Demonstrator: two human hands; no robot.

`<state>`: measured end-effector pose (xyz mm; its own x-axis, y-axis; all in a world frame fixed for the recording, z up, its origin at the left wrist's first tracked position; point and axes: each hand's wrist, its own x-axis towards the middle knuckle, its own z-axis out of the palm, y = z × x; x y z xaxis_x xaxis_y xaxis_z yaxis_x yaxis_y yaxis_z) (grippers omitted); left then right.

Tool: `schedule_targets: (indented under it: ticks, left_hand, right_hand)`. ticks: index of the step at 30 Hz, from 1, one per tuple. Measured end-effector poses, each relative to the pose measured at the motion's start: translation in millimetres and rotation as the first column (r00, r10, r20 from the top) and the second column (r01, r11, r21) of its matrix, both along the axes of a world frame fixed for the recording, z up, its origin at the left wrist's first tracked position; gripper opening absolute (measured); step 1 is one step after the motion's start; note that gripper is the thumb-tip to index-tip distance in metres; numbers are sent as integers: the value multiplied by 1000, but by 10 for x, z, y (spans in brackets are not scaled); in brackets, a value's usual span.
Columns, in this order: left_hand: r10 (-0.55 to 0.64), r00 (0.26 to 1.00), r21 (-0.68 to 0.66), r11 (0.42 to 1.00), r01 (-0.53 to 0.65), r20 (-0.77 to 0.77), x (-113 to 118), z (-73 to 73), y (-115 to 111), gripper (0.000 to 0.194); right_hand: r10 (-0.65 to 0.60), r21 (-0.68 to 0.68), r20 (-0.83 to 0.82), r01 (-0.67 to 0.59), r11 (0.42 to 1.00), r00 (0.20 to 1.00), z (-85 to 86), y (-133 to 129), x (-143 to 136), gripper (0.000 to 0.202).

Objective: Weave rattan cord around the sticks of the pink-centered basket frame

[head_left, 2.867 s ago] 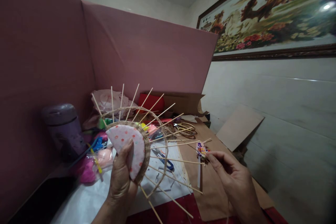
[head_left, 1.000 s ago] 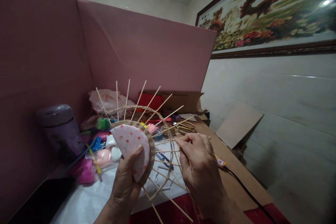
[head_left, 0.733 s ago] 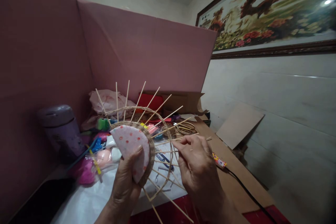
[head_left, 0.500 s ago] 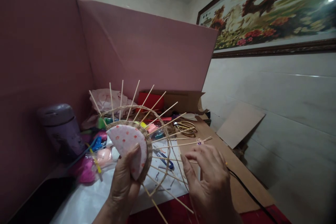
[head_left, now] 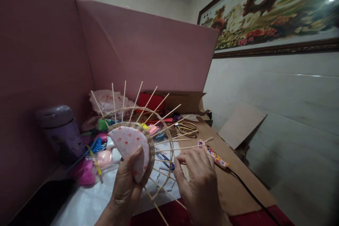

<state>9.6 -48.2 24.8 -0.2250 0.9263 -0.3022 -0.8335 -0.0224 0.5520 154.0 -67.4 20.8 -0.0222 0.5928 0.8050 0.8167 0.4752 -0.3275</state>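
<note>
My left hand (head_left: 128,180) grips a half-round woven piece by its base, thumb on the white fabric with red dots (head_left: 131,141). A band of woven twine (head_left: 151,148) edges the fabric, and thin wooden sticks (head_left: 136,100) fan outward from it. Farther out, a loop of twine (head_left: 159,116) crosses the sticks in an arc. At the right side of that arc is my right hand (head_left: 197,180), its thumb and forefinger closed together on the twine among the sticks. Its fingers partly hide what they pinch.
A flower-patterned tool (head_left: 214,155) with a black cord lies on brown board (head_left: 238,187) at right. Gold-handled scissors (head_left: 188,129) and a blue cutter (head_left: 166,162) lie behind the sticks. Bags of coloured clay (head_left: 87,171) and a purple bottle (head_left: 60,132) stand left.
My right hand has moved left and slightly down toward the twine arc, its fingers drawing closer together. The flower-patterned tool is now uncovered. My left hand and the woven piece shift slightly right.
</note>
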Motion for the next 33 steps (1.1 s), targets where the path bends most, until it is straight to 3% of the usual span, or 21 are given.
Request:
schedule_targets:
  ticks: [11, 20, 26, 33]
  left_hand:
    - [5, 1000, -6, 1000, -5, -3, -2, -6, 15, 26]
    - [26, 1000, 24, 999, -26, 5, -20, -28, 23, 25]
    - [23, 1000, 35, 999, -23, -12, -13, -9, 3, 26]
    - [-27, 998, 91, 995, 32, -58, 28, 61, -50, 27]
  right_hand:
    - [2, 89, 73, -9, 996, 997, -53, -106, -2, 12]
    - [140, -65, 22, -138, 988, 990, -177, -115, 12, 19]
    - [169, -183, -110, -187, 965, 980, -78, -125, 19, 19]
    - [107, -286, -87, -128, 950, 990, 83, -115, 0, 38]
